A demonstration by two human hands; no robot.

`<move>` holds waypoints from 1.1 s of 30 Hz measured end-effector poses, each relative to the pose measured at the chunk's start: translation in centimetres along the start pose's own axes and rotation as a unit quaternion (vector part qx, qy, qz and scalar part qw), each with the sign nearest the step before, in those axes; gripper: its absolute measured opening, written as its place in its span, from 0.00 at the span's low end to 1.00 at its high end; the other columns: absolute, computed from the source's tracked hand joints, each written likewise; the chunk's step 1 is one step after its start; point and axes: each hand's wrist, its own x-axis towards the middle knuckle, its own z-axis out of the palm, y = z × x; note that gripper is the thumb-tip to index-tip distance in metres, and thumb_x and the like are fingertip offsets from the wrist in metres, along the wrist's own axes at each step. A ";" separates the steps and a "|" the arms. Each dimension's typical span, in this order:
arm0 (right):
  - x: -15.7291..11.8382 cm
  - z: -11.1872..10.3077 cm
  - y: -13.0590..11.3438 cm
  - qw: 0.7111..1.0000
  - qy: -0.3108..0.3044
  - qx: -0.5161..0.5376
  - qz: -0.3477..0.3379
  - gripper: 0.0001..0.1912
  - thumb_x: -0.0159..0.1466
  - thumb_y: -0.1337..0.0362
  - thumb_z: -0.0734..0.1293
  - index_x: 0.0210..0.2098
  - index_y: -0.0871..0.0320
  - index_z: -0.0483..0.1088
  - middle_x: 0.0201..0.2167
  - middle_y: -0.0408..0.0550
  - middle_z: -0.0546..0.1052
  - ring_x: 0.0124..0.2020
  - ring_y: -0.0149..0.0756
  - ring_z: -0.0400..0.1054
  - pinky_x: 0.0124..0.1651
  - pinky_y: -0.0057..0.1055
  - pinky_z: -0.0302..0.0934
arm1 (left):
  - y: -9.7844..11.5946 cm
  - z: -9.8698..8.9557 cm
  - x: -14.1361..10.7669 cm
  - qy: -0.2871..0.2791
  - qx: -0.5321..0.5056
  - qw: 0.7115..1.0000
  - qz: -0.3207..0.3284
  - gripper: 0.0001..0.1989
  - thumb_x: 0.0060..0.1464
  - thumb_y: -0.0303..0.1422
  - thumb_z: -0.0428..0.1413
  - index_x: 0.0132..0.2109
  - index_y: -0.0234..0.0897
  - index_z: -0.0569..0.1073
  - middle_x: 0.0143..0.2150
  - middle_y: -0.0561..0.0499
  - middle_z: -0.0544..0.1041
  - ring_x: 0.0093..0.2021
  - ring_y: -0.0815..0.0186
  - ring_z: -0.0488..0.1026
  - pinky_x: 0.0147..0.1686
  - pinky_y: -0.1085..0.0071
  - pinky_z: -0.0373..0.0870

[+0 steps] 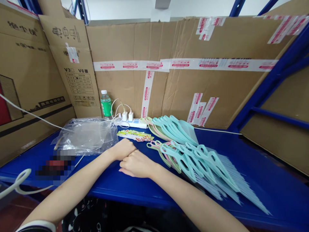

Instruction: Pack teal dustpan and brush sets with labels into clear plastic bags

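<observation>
Printed packets: yellow-green and red printed flat packets lie overlapping on the bench, just beyond my two grips.
Brushes: a row of turquoise, pink and olive-green plastic brushes with looped handles and pale bristles is fanned out to the right of my grips, looped ends toward them.
Looped pieces: turquoise, pink and olive loop-ended plastic pieces overlap behind the brushes.
Left grip: my left grip is curled closed, its knuckles against the other.
Right grip: my right grip is curled closed too, pressed to the left one and nearer me; I cannot tell whether either encloses anything.
Bags: clear plastic bags, left of my grips.
Power strip: a white power strip with plugs, beyond the packets.
Bottle: a clear bottle with green label, behind the bags.
Bench: blue surface under everything.
Backdrop: taped brown cardboard.
</observation>
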 end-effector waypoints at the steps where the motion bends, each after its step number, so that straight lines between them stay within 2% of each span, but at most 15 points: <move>1: 0.0 0.1 0.0 1.000 -0.002 -0.002 0.001 0.12 0.66 0.61 0.64 0.33 0.60 0.77 0.29 0.49 0.81 0.31 0.37 0.74 0.26 0.32 0.53 | 0.0 0.0 0.0 -0.002 0.000 1.000 -0.001 0.12 0.56 0.27 0.53 0.26 0.34 0.76 0.22 0.46 0.76 0.24 0.59 0.74 0.22 0.69 0.57; 10: 0.1 0.6 0.3 1.000 0.004 0.001 -0.004 0.09 0.63 0.67 0.64 0.32 0.59 0.76 0.27 0.48 0.80 0.26 0.35 0.71 0.25 0.31 0.50 | 0.1 0.0 0.0 -0.006 -0.006 1.000 -0.007 0.12 0.54 0.27 0.55 0.23 0.35 0.74 0.21 0.47 0.75 0.23 0.61 0.73 0.21 0.70 0.54; 14: 0.0 0.5 0.2 1.000 0.012 -0.010 -0.015 0.08 0.63 0.69 0.63 0.36 0.59 0.75 0.30 0.48 0.80 0.28 0.35 0.71 0.24 0.31 0.49 | 0.0 0.2 0.1 -0.005 -0.009 1.000 -0.007 0.13 0.57 0.28 0.55 0.24 0.35 0.75 0.21 0.47 0.76 0.23 0.61 0.74 0.21 0.70 0.53; 17: -0.1 0.4 0.2 0.999 0.021 -0.022 -0.018 0.08 0.63 0.70 0.63 0.38 0.60 0.73 0.31 0.49 0.80 0.29 0.36 0.71 0.24 0.32 0.49 | -0.1 0.6 0.4 -0.005 -0.011 1.000 -0.011 0.14 0.58 0.27 0.54 0.25 0.35 0.75 0.21 0.48 0.76 0.23 0.62 0.74 0.21 0.71 0.54; 22: 0.0 0.4 0.3 0.999 0.033 -0.014 -0.011 0.08 0.65 0.66 0.62 0.34 0.59 0.73 0.27 0.48 0.79 0.26 0.35 0.71 0.25 0.31 0.50 | -0.3 0.5 0.5 -0.003 -0.001 0.999 -0.037 0.17 0.59 0.28 0.51 0.22 0.34 0.74 0.21 0.46 0.75 0.23 0.61 0.73 0.24 0.70 0.59; 27: 0.1 0.3 0.1 1.000 -0.021 -0.007 0.020 0.15 0.67 0.59 0.62 0.31 0.60 0.75 0.25 0.50 0.79 0.28 0.37 0.73 0.29 0.31 0.54 | -0.2 -0.5 0.3 0.005 0.021 0.997 -0.079 0.20 0.61 0.30 0.47 0.24 0.30 0.76 0.23 0.40 0.76 0.26 0.57 0.74 0.29 0.66 0.64; 30: 0.2 0.3 0.0 0.996 -0.066 0.006 0.061 0.16 0.69 0.58 0.61 0.33 0.61 0.75 0.28 0.53 0.80 0.32 0.40 0.75 0.31 0.32 0.56 | 0.1 -0.9 0.2 0.002 0.022 0.996 -0.086 0.20 0.61 0.30 0.47 0.25 0.31 0.76 0.22 0.41 0.75 0.27 0.57 0.74 0.30 0.65 0.65; 33: 0.2 0.2 0.0 0.993 -0.084 0.016 0.084 0.15 0.70 0.60 0.58 0.38 0.61 0.74 0.32 0.54 0.80 0.36 0.41 0.75 0.31 0.31 0.57 | 0.2 -0.9 0.2 0.000 0.022 0.994 -0.103 0.18 0.59 0.29 0.48 0.25 0.32 0.76 0.23 0.42 0.75 0.27 0.57 0.74 0.30 0.66 0.65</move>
